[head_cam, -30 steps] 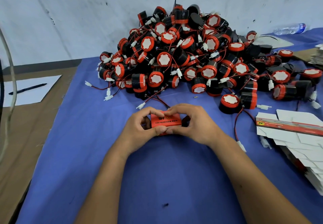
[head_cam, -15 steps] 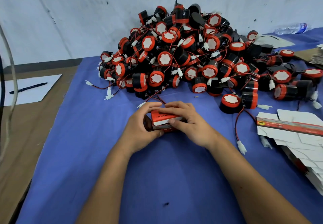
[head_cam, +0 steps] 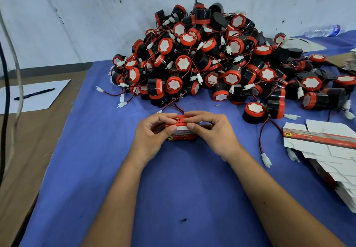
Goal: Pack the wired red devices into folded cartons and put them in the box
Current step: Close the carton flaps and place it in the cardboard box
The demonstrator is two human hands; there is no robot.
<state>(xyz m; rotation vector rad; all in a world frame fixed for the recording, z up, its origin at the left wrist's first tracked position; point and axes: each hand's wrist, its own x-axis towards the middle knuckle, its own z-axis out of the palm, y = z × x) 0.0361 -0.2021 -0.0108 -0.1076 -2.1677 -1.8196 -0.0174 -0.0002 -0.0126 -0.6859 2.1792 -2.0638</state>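
Both hands meet over one small red carton [head_cam: 181,131] near the middle of the desk [head_cam: 100,169], just in front of the heap. The left hand [head_cam: 152,135] curls round the carton's left end, thumb on the near face and fingertips on top; the right hand [head_cam: 212,133] pinches it from the right, thumb on the white flap edge and forefinger pressing the top. The flap looks part-way closed, so the carton is likely being shut on a device I cannot see inside. Thin board like this is light and will dent if squeezed mid-panel; hold it by the corners and folded edges and push the flap along its crease.

Behind the hands, toward the far edge, lies the pile of red devices [head_cam: 221,60]: hard round bodies that look solid and a bit slippery, with thin red-and-black leads and white plugs that tangle. Lift one by its body, not its wire. A stack of flat cartons [head_cam: 327,150] sits at the right edge. At the left edge a pen [head_cam: 34,93] rests on a sheet of paper [head_cam: 38,100]. No box shows
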